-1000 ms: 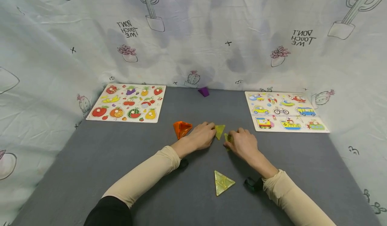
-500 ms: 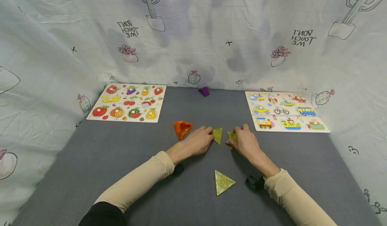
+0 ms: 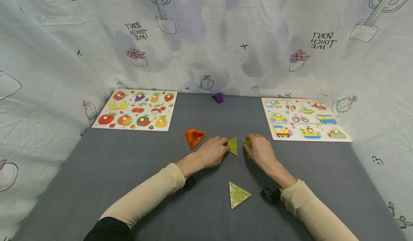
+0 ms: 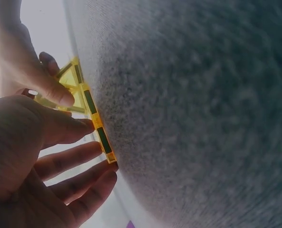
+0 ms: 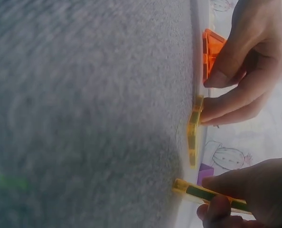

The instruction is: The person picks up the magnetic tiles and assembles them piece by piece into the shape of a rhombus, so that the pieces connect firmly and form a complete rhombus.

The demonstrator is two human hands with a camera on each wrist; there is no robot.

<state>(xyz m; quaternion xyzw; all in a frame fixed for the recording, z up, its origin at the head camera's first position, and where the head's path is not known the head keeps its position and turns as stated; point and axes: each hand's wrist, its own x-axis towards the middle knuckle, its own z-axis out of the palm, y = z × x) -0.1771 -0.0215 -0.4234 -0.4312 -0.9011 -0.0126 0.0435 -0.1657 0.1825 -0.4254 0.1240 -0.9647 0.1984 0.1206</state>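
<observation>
Nearest to us, short of both hands and between the two wrists, a loose yellow triangle (image 3: 239, 195) lies flat on the grey tabletop (image 3: 180, 208), untouched. And here's the action: the left hand (image 3: 211, 152) has thumb and fingertips on the first yellow tile (image 3: 233, 146), gripped low along the surface and poking out toward the other hand. Facing it, the right hand (image 3: 260, 151) pinches the second yellow tile (image 5: 200, 192) between thumb and finger, and this one is tipped up. We see a gap between the two from the head view, so no contact yet! We'd call the step in hand a lining-up of edges, and the next move, in our judgement, calls for closing that gap squarely with the left hand's tile held steady. Just beyond the left wrist sits an orange piece (image 3: 195, 138), faceted like a pyramid. Farther out, we've got the fruit board (image 3: 135, 113) off the left hand's outer side, the vehicle board (image 3: 290, 123) off the right's. Farthest of all, past the left hand, a purple piece (image 3: 218, 98) at the foot of the printed cloth (image 3: 242, 69).
</observation>
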